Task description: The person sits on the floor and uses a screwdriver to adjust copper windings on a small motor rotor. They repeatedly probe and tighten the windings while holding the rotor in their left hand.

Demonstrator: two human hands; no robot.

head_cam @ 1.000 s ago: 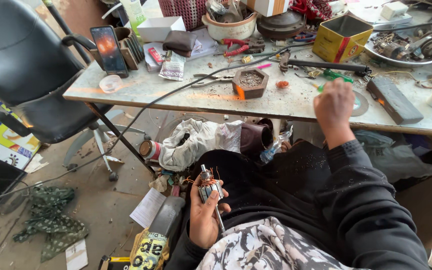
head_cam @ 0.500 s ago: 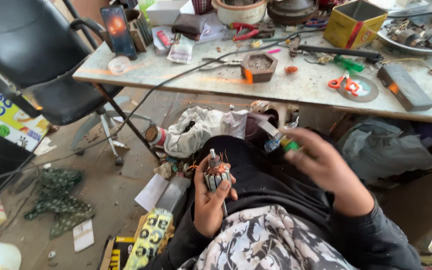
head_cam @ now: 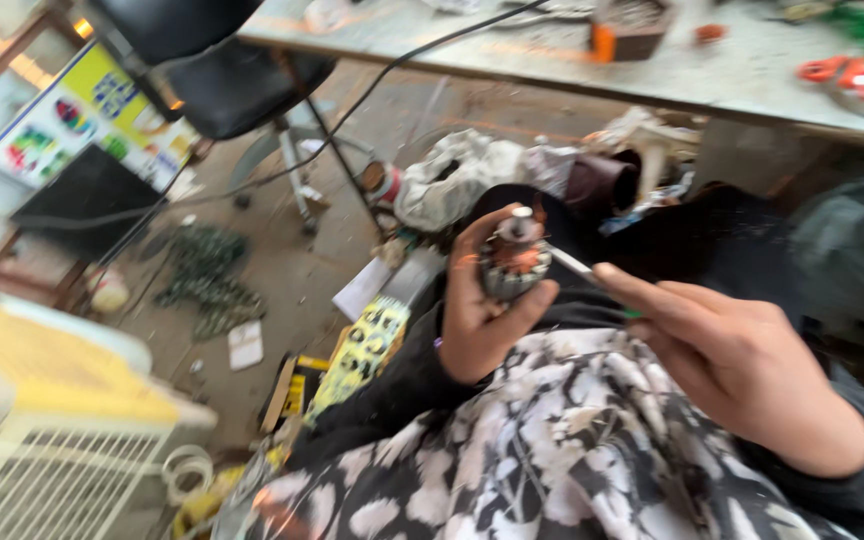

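- Head view: your left hand (head_cam: 482, 300) is clamped around a small motor armature (head_cam: 514, 262), fingers wrapped behind it and thumb pressed across the front, holding it upright above your lap, just in front of your chest
- That grip seems meant to steady the part and turn its top end toward your right side, where the tool can reach it
- Your right hand (head_cam: 742, 365) is closed on a thin pale tool (head_cam: 577, 268), pinched between fingers and thumb like a pen; a bit of green handle shows at the fingers, and its tip lies at the armature's side, touching or just short, the blur hides which
- The armature looks like a short ribbed metal drum with coppery-orange windings at the upper end and a grey shaft stub poking out of the top
- Your patterned black-and-white garment (head_cam: 552, 450) fills the lap beneath both hands
- Behind, the workbench (head_cam: 732, 75) edge carries an orange-and-brown box (head_cam: 632, 18), well apart from your hands
- A black chair (head_cam: 222, 70) stands to the left over a littered floor
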